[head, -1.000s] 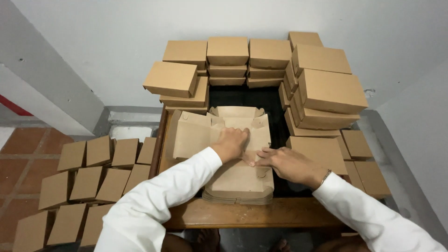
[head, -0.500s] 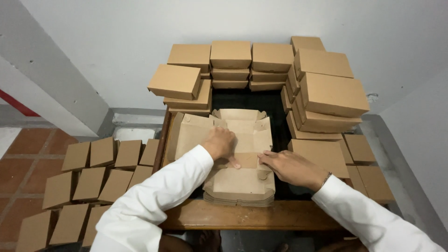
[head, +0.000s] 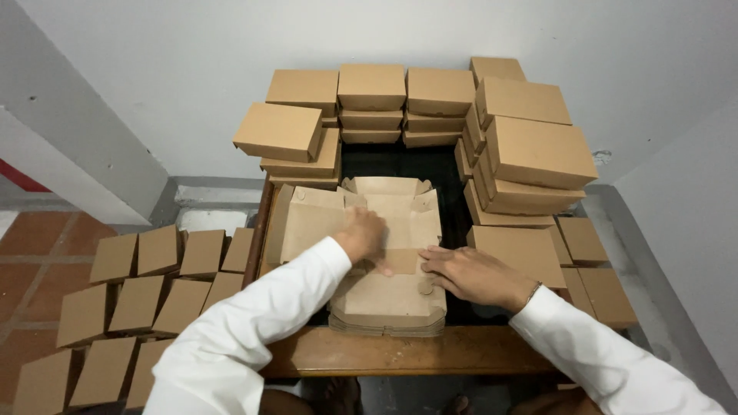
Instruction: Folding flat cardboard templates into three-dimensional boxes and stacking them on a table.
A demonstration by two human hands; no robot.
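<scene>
The fingers [head: 382,261] of the left hand [head: 364,234] are curled together and pressed onto the middle fold of a flat brown cardboard box blank [head: 388,246]; whether an edge is pinched beneath them cannot be told. The fingers [head: 432,261] of the right hand [head: 470,275] are stretched out, slightly apart, and laid flat on the same blank just beside the left hand. Both arms are clad in white sleeves [head: 254,330].

In the head view, the blank is seen half unfolded on top of a low stack of flat blanks [head: 384,319], which rests near the front edge of a dark wooden worktop [head: 400,353]. Its back flaps are raised towards the wall. Finished brown boxes, plain and rectangular, are stacked behind the blank along the white wall [head: 154,84]: a back row of closed boxes [head: 373,88], a tilted box [head: 278,132] at the left, and a taller leaning pile [head: 538,154] at the right. More closed boxes [head: 592,269] are set lower at the right. On the red tiled floor [head: 23,261] at the left, rows of brown boxes [head: 138,296] are laid side by side, touching one another. No labels can be made out on any package.
</scene>
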